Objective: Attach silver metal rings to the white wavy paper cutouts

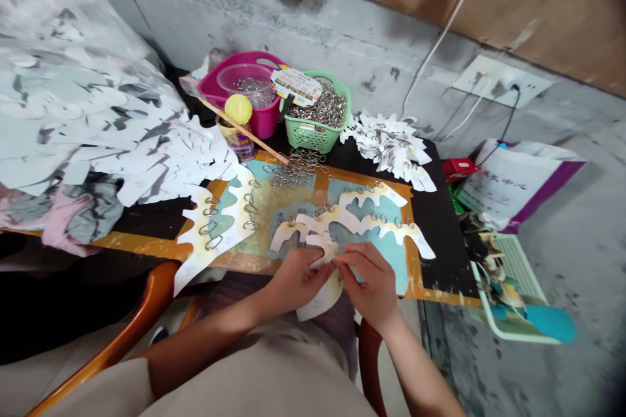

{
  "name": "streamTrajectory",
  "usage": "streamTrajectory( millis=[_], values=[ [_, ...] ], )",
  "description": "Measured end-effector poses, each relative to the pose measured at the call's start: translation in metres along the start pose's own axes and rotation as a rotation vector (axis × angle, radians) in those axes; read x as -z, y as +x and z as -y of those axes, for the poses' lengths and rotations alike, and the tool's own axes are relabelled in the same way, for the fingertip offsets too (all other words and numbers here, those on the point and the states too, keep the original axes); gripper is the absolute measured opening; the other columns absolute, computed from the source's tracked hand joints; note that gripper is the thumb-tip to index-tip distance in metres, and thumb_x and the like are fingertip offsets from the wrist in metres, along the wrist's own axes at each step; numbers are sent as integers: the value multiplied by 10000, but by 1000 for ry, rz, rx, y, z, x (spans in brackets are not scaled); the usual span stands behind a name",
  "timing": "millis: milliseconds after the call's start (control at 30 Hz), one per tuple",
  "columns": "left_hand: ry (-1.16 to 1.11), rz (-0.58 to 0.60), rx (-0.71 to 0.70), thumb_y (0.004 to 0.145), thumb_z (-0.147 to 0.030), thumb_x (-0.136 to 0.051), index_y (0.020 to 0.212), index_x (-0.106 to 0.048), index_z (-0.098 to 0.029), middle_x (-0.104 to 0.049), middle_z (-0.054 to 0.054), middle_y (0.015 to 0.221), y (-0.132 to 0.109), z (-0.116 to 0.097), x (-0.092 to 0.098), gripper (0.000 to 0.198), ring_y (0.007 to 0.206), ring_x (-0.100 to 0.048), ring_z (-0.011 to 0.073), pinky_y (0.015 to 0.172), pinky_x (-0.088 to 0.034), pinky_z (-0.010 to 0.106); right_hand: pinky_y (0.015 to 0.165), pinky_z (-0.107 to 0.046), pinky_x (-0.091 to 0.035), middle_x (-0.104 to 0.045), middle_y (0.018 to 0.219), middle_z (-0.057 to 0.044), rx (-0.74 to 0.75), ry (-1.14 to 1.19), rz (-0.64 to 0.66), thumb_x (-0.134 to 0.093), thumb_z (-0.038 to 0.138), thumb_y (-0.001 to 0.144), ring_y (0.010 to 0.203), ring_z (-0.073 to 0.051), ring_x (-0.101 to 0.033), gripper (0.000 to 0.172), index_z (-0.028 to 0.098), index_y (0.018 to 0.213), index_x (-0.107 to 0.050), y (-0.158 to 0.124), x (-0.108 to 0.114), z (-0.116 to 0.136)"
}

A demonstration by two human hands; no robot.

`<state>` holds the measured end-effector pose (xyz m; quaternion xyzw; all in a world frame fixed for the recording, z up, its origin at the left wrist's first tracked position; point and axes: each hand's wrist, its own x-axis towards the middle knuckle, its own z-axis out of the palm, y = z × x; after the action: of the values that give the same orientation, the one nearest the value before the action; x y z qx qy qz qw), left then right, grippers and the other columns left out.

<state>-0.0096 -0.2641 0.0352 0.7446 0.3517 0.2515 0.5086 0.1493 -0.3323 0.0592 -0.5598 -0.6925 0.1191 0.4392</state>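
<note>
Paper cutout (320, 296) sat between both hands, white with a scalloped edge, its long axis running from the grip down toward the person's lap, tilted slightly left. Left hand (296, 280) and right hand (366, 283) were curled in with their fingertips pressed together on its upper part; we judged the left hand slightly nearer the lower part hanging below the grip. Fingers hid the pinch point, so we could not tell whether a ring was inside it.

Directly beyond the grip lay white ringed strips (376, 212) on a painted board (413, 267), with nothing between them and the hands. Further left of the grip was a second ringed strip (220, 228), and straight beyond sat a loose heap of metal rings (293, 169). Past that we saw a green basket (315, 124) of rings and a magenta basket (261, 120), with a yellow-capped jar (238, 109) beside it. Far left of the grip rose a big pile of white cutouts (161, 156); beyond and right sat a smaller pile (391, 146).
</note>
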Motion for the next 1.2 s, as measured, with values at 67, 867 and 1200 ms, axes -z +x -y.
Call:
streamTrajectory(
  millis=[67,867,1200],
  values=[
    [-27,25,50,867,-362,-502,598,-242,-209,-222,-68,589,3,3,-2,403,530,-289,80,452,-199,200,771,-330,-491,-626,944,-58,-54,24,27,-560,124,932,884,-198,-600,111,208,918,-632,-1,-3,0],
    [-52,80,103,882,-398,-517,625,-238,-210,-184,-64,627,-9,18,-18,424,540,-250,78,445,-164,205,759,-356,-451,-611,954,-77,-19,-146,22,-504,123,954,872,-218,-557,148,206,949,-626,-22,-4,-3],
    [21,205,-54,891,-336,-519,602,-289,-189,-289,-64,574,-4,20,-1,397,548,-298,82,499,-208,227,635,-253,-420,-565,813,1,-566,399,46,-623,240,861,712,-143,-519,64,207,819,-589,-20,-16,-12]
  ],
)
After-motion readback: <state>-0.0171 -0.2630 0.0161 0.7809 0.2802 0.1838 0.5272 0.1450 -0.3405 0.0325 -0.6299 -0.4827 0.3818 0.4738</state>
